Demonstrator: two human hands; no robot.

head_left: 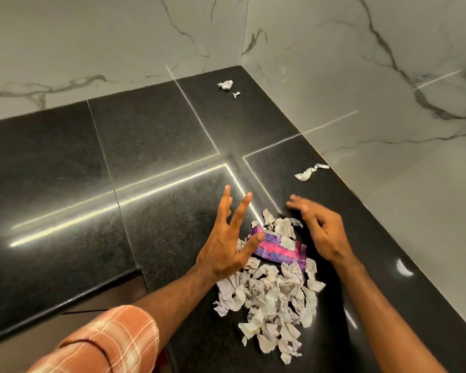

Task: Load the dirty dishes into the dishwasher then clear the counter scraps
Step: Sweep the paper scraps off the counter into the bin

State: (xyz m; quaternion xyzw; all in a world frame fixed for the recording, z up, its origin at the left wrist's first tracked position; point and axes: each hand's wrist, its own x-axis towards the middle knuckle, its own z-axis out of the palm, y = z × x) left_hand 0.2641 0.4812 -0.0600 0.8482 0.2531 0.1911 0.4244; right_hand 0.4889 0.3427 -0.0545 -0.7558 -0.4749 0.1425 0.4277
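Note:
A heap of crumpled paper scraps (269,300) lies on the black granite counter (151,146) near its right side. A purple and pink wrapper (277,249) lies at the heap's far end. My left hand (226,238) hovers at the heap's left with fingers spread straight, its thumb over the wrapper's edge. My right hand (320,227) is on the heap's right, fingers loosely bent and blurred, holding nothing. A torn paper scrap (308,172) lies farther back by the right wall. Two small scraps (225,84) sit in the far corner.
White marble-look walls (374,90) close the counter at the back and right. The counter's front edge (65,302) steps inward at lower left, with a drop below it. An orange plaid sleeve (105,343) covers my left upper arm.

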